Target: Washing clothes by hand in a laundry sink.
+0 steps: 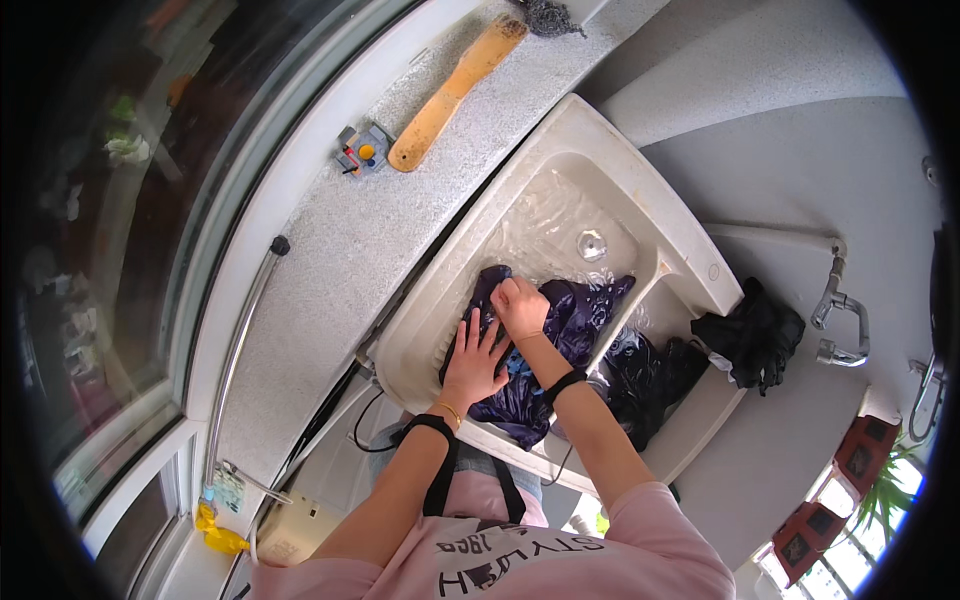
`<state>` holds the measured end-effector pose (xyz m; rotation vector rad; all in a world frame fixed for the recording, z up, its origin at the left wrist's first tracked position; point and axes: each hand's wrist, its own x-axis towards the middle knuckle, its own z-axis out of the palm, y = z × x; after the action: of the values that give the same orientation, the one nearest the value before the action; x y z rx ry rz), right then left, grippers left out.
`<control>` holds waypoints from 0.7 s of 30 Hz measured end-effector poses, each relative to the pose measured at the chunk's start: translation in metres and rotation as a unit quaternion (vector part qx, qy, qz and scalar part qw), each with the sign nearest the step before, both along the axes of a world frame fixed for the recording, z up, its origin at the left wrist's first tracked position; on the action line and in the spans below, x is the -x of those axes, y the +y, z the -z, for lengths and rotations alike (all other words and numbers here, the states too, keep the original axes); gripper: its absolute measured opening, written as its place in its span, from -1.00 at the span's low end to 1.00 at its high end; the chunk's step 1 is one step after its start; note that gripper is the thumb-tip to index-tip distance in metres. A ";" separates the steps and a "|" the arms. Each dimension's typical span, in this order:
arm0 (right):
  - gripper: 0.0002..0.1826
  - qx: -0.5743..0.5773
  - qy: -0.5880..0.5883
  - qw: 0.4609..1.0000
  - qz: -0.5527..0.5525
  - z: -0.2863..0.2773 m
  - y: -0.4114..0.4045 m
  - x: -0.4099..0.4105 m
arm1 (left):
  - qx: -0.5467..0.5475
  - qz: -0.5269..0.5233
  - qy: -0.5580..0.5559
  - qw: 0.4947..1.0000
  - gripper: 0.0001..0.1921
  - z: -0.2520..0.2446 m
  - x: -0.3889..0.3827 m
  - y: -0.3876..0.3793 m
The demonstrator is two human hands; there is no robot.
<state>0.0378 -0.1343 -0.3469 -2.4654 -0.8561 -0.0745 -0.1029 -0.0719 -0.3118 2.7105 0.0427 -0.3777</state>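
A wet dark purple garment (574, 322) lies in the larger basin of a cream laundry sink (420, 330), partly over the ribbed washboard area. My left hand (474, 367) presses flat on the cloth with its fingers spread. Just beyond it, my right hand (520, 306) is curled into a fist on the same garment, gripping a fold. Shallow water and a metal drain (592, 244) show past the cloth. In the smaller basin at the right lie wet black clothes (645, 382).
Black cloth (750, 337) hangs over the sink's right corner, near a wall tap (844, 330). On the ledge at the upper left are a wooden paddle (450, 97), a small grey toy (364, 151) and a dark scouring pad (553, 18). A metal pole (244, 330) lies along the window.
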 end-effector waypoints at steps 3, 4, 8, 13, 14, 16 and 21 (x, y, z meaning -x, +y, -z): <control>-0.75 -0.015 0.028 0.999 0.011 0.009 0.009 0.000 | 0.008 -0.006 0.009 1.000 -0.33 -0.007 0.007 -0.002; -0.76 -0.013 0.027 0.999 0.012 0.010 0.014 -0.001 | 0.000 0.000 0.007 1.000 -0.33 -0.009 0.006 0.003; -0.80 0.011 0.087 0.994 0.069 -0.001 0.020 -0.015 | -0.029 0.001 -0.037 0.999 -0.30 -0.019 -0.002 0.004; -0.37 0.072 0.137 0.985 0.079 -0.021 -0.024 -0.002 | -0.045 0.022 -0.084 0.995 -0.31 -0.002 -0.001 -0.010; -0.36 0.047 0.138 0.984 0.102 -0.037 -0.043 -0.006 | -0.058 0.044 -0.102 0.992 -0.34 -0.011 -0.010 -0.023; -0.34 0.059 0.116 0.992 0.006 -0.071 -0.060 0.059 | 0.000 0.047 -0.033 0.998 -0.44 -0.034 -0.001 0.016; -0.34 0.031 0.238 0.968 -0.075 -0.066 -0.118 0.144 | 0.094 0.154 -0.062 0.982 -0.59 -0.023 -0.027 0.063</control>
<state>-0.1065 -0.2526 -0.2811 -2.3139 -0.8293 0.5829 -0.0756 -0.0086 -0.2884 2.5460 -0.4311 -0.2844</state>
